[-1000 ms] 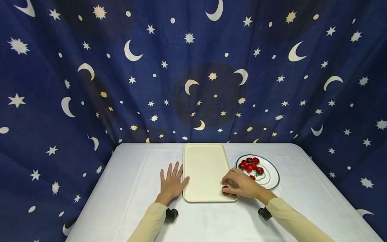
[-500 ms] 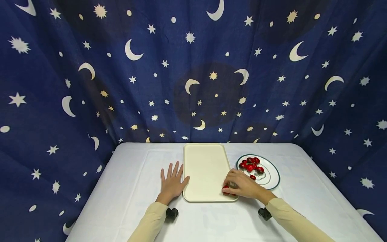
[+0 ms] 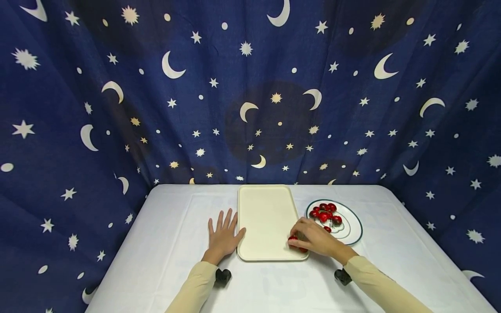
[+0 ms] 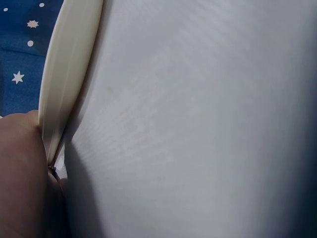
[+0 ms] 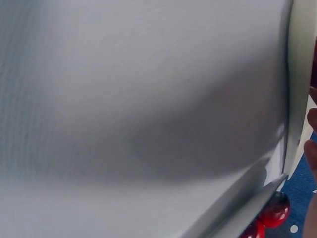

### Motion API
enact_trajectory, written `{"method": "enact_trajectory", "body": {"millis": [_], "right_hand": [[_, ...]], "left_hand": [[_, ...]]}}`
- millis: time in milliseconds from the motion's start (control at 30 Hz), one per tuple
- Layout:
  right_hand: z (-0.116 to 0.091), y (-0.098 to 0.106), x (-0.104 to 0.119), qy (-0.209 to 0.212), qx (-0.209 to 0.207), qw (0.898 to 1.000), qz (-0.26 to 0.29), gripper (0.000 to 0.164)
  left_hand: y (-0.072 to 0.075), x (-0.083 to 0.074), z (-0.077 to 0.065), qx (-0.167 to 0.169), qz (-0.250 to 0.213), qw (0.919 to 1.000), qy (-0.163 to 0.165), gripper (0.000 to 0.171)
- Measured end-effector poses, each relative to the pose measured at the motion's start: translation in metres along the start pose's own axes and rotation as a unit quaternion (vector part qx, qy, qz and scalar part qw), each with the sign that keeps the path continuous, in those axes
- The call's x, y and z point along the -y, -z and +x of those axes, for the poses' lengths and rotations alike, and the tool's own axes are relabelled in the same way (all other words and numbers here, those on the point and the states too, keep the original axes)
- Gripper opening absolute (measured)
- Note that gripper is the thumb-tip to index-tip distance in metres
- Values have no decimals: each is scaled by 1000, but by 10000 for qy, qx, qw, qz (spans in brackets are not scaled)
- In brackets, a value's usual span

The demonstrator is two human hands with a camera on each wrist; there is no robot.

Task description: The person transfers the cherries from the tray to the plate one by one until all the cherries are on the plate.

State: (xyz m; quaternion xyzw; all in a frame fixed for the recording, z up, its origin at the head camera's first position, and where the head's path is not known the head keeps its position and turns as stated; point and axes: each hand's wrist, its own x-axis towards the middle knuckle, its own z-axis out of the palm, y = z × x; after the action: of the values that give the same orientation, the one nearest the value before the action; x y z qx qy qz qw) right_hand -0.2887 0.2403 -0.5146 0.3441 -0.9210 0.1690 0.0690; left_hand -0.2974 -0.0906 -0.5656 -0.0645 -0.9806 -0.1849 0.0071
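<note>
In the head view my left hand (image 3: 223, 239) lies flat with fingers spread, its thumb at the left edge of a cream tray (image 3: 266, 217). My right hand (image 3: 315, 237) reaches over the tray's near right corner, thumb and fingers curled round a dark red cherry (image 3: 292, 241). A second cherry (image 3: 303, 249) shows just under the thumb. In the right wrist view, fingertips (image 5: 312, 119) and a sliver of dark red (image 5: 315, 64) appear past the tray's rim. The palm side of the right hand is hidden.
To the tray's right, a white plate (image 3: 352, 228) with a dark green rim holds several red cherries (image 3: 325, 215). A white cloth (image 3: 188, 217) covers the table. Behind and at both sides hangs a blue curtain (image 3: 211, 108) with moons and stars.
The right hand has shifted slightly, and the cherry at its fingertips sits a little higher, with the second cherry now showing below the thumb. My left hand has stayed still.
</note>
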Motion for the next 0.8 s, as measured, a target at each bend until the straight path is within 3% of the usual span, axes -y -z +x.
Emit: {"method": "enact_trajectory", "body": {"millis": [300, 567, 800], "right_hand": [[-1, -2, -4, 18, -257, 9997, -57, 21], [4, -2, -13, 164, -917, 9942, -545, 27], [5, 3, -17, -247, -1320, 9873, -851, 30]], "left_hand": [[0, -1, 0, 17, 27, 10000, -8, 74], [4, -2, 2, 72, -20, 10000, -8, 74], [8, -3, -1, 144, -58, 9999, 52, 73]]}}
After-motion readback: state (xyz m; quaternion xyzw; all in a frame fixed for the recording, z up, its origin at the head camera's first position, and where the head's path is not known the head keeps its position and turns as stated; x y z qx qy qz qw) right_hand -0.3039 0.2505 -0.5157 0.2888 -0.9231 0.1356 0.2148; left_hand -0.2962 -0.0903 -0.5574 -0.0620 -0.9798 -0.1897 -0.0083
